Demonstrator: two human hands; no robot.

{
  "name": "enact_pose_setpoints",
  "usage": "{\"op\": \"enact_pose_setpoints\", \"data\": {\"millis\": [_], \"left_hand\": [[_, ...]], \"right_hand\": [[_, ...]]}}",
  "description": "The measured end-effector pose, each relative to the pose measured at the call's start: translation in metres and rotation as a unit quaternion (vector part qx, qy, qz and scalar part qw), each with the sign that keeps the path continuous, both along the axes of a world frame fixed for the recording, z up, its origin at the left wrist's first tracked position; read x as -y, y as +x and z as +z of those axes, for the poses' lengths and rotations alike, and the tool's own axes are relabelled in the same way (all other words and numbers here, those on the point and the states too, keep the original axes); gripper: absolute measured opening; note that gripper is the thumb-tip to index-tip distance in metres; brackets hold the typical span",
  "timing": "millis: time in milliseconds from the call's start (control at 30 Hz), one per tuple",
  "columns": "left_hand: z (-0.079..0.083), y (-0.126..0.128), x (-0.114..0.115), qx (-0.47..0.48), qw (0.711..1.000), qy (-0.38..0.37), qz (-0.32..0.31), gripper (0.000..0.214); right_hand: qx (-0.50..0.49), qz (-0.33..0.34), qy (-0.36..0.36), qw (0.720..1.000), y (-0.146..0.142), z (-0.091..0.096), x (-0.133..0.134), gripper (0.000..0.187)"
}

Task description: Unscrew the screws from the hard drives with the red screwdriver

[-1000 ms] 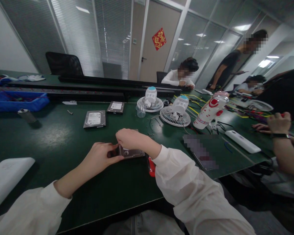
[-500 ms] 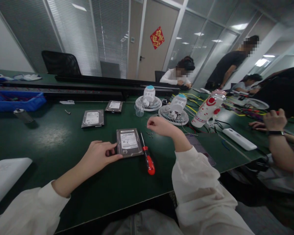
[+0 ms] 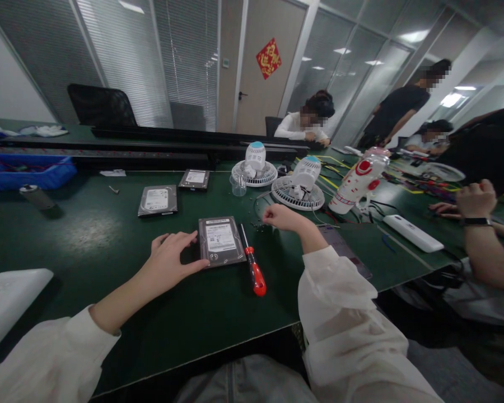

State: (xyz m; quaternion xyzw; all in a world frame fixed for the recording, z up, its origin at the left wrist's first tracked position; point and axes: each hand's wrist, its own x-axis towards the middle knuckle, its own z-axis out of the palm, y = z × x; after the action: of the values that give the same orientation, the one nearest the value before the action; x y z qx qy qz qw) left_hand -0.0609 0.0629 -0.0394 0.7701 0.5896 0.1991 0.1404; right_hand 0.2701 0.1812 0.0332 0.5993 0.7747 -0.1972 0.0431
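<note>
A hard drive (image 3: 220,240) lies label up on the green table (image 3: 88,235) in front of me. My left hand (image 3: 170,260) rests flat on the table at the drive's left edge, fingers spread, thumb touching its near corner. My right hand (image 3: 282,217) hovers to the right of the drive over several small screws (image 3: 258,225), fingers curled in a pinch; what it holds is too small to make out. A red-handled screwdriver (image 3: 252,268) lies on the table just right of the drive, between my two hands.
Two more hard drives (image 3: 158,200) (image 3: 194,179) lie farther back. Two small white fans (image 3: 254,167) (image 3: 300,187), a clear cup (image 3: 237,186), a white and red bottle (image 3: 357,182) and cables sit to the right. A co-worker's hand (image 3: 476,198) is at right. A blue bin (image 3: 25,170) stands far left.
My right hand left the drive, uncovering it and the screwdriver, and moved right to the loose screws. My left hand opened flatter beside the drive.
</note>
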Motion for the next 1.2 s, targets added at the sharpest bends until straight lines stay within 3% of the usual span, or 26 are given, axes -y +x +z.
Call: {"op": "enact_pose_setpoints", "data": {"millis": [233, 333, 433, 567, 800, 1000, 1200], "left_hand": [[0.004, 0.003, -0.002, -0.024, 1.000, -0.009, -0.017, 0.114], [0.008, 0.001, -0.007, -0.019, 0.999, -0.021, -0.025, 0.119], [0.008, -0.003, -0.015, -0.001, 0.999, -0.038, -0.023, 0.121], [0.003, -0.009, -0.024, 0.047, 0.997, -0.061, -0.027, 0.116], [0.003, -0.006, -0.033, 0.103, 0.992, -0.067, -0.012, 0.109], [0.011, -0.002, -0.038, 0.127, 0.987, -0.099, -0.006, 0.111], [0.003, -0.004, -0.042, 0.094, 0.993, -0.067, -0.006, 0.108]], "right_hand": [[-0.011, 0.001, 0.051, 0.999, -0.002, 0.029, 0.026, 0.031], [-0.031, 0.053, 0.011, 0.998, -0.017, 0.043, 0.053, 0.048], [-0.011, 0.133, -0.049, 0.990, -0.037, 0.049, 0.079, 0.048], [0.061, 0.179, -0.043, 0.981, -0.053, 0.045, 0.097, 0.057], [0.126, 0.216, 0.002, 0.968, -0.059, 0.031, 0.104, 0.060], [0.128, 0.210, 0.014, 0.969, -0.068, 0.027, 0.117, 0.062], [0.115, 0.190, 0.018, 0.975, -0.075, 0.023, 0.122, 0.056]]}}
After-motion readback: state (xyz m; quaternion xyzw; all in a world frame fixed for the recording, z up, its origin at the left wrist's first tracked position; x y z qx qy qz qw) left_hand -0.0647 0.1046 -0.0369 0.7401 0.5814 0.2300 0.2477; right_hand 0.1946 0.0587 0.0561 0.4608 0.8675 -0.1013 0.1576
